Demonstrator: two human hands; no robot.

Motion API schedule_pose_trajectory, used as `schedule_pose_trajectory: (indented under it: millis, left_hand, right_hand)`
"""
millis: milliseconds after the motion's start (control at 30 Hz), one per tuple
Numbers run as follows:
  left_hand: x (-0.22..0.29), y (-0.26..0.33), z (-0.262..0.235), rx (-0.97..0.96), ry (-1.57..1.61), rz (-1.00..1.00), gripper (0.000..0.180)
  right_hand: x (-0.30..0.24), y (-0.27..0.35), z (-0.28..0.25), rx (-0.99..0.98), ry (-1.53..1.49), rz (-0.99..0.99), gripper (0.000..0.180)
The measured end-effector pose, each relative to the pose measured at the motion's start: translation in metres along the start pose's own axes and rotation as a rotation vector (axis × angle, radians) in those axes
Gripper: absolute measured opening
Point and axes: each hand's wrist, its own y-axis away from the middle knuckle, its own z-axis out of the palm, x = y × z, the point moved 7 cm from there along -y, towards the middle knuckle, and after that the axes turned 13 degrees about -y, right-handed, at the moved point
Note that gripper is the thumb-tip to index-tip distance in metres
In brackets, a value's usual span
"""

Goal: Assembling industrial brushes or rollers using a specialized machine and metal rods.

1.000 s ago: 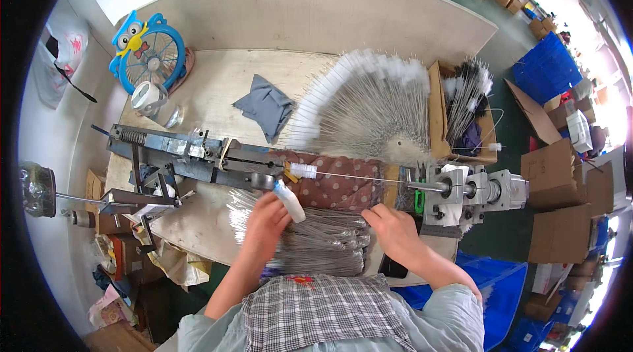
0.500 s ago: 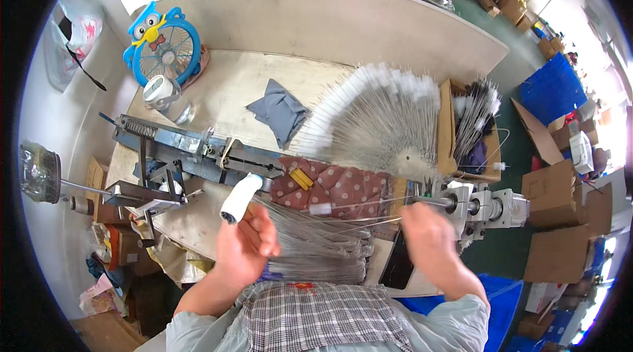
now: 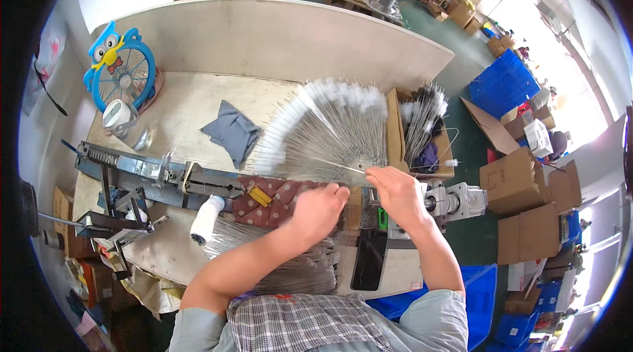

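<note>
My right hand (image 3: 397,199) pinches the end of a thin metal wire (image 3: 343,166), which slants up to the left over a fan-shaped pile of white-tipped wire brushes (image 3: 353,129). Close by on the left, my left hand (image 3: 318,212) hovers with curled fingers over a brown polka-dot cloth (image 3: 270,217); whatever they hold, if anything, is hidden. A bundle of bare wires (image 3: 290,271) lies beneath my left forearm. Just right of my right hand is a metal machine with a round chuck (image 3: 455,200).
On the left stand a blue metal fixture (image 3: 145,170), a white roll (image 3: 207,220) and a blue cartoon fan (image 3: 125,71). A grey cloth (image 3: 231,131) lies behind. A cardboard box of brushes (image 3: 395,121) stands at the right, a black phone (image 3: 369,259) near the front edge.
My left hand has left the white roll and swung right, its fingers curling. My right hand has moved off the chuck toward the brush pile. The whole view has shifted.
</note>
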Motion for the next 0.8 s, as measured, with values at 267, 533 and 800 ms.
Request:
schedule_pose_trajectory:
  millis: [267,533,800]
  left_hand:
    - [-0.021,-0.015,-0.039,0.226,-0.308,0.075,0.026]
    - [-0.064,0.139,-0.078,0.092,0.338,-0.602,0.016]
    - [-0.119,0.191,-0.082,0.319,1.069,-1.098,0.025]
  right_hand:
    - [0.016,0.005,0.010,-0.335,-0.124,0.171,0.015]
    - [-0.079,-0.051,0.097,-0.230,-0.275,-0.413,0.011]
    - [-0.096,-0.061,0.158,-0.290,-0.162,-0.302,0.012]
